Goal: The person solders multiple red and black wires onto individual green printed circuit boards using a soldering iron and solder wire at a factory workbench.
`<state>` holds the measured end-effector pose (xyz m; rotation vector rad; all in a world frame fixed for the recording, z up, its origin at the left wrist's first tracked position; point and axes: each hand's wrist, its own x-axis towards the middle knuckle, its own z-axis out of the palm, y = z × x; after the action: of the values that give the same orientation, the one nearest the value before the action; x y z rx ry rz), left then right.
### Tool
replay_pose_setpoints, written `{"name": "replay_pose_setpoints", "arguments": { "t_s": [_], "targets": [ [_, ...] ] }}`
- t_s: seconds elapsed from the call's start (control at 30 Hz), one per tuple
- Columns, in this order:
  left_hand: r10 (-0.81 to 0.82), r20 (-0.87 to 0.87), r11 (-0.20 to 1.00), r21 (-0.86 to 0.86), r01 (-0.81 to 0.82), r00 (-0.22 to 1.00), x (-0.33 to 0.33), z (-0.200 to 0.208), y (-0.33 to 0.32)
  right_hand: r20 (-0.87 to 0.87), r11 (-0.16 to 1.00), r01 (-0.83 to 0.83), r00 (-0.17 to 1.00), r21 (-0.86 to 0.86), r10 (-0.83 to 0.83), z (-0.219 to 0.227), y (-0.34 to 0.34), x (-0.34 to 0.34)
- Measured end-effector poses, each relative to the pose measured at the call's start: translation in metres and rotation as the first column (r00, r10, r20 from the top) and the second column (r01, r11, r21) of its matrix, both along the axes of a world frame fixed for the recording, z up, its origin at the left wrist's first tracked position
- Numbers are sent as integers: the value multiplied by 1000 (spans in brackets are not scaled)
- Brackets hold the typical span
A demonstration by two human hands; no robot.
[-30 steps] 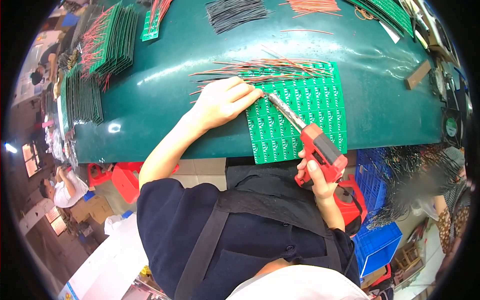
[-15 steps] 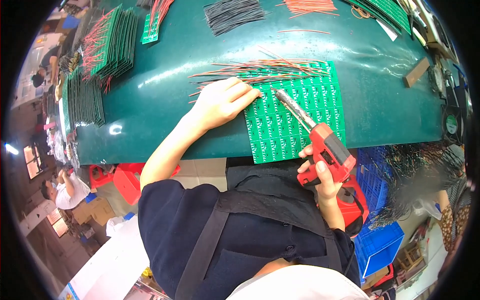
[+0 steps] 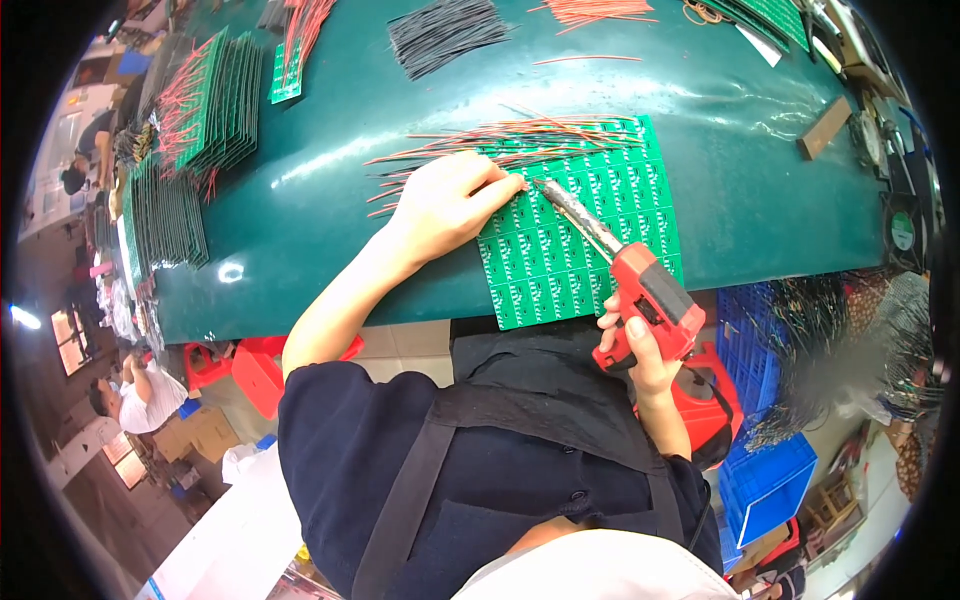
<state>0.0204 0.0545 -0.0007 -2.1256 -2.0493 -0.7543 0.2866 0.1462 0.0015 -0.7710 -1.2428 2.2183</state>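
Red plastic is filling the right hand (image 3: 645, 352), whose fingers are wrapping firmly around the grip of the soldering gun (image 3: 655, 295), and its long metal barrel is pointing up and to the left over the green circuit board (image 3: 560, 285). And now the change: the left hand (image 3: 440, 205) is edging rightward along the board, its fingertips closing up on the iron's tip after half a second of wider gap! That shift is suggesting the work is moving to a fresh spot farther along the same row. The left hand is curling, thumb and forefinger drawing near each other, but whether they are pinching anything I cannot tell; the tip is hovering just beside them, and contact is too small to judge. As for the board, it is lying flat on the teal tabletop (image 3: 330, 215), right at the near edge, with a loose spread of red and black wires (image 3: 520, 140) fanning across its far side and out past its left edge. Farther off, a bundle of black wires (image 3: 445, 38) and a pile of orange-red wires (image 3: 600, 12) are waiting, while a stack of boards (image 3: 222, 110) is standing over to the left.
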Motion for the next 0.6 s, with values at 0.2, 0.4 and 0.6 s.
{"name": "replay_pose_setpoints", "arguments": {
  "t_s": [0.2, 0.4, 0.6],
  "targets": [
    [-29, -12, 1000, -8, 29, 999, -2, 0, -1, 0, 999, -45, 999, 11, 45, -4, -1, -1],
    [2, -25, 1000, 5, -2, 1000, 1, 0, 0, 44, 996, -77, 996, 35, 76, -3, -1, 1],
    [-1, -38, 1000, -3, 1, 999, 1, 0, 0, -85, 998, 24, 996, 59, -19, -2, -1, -4]
  ]
}}
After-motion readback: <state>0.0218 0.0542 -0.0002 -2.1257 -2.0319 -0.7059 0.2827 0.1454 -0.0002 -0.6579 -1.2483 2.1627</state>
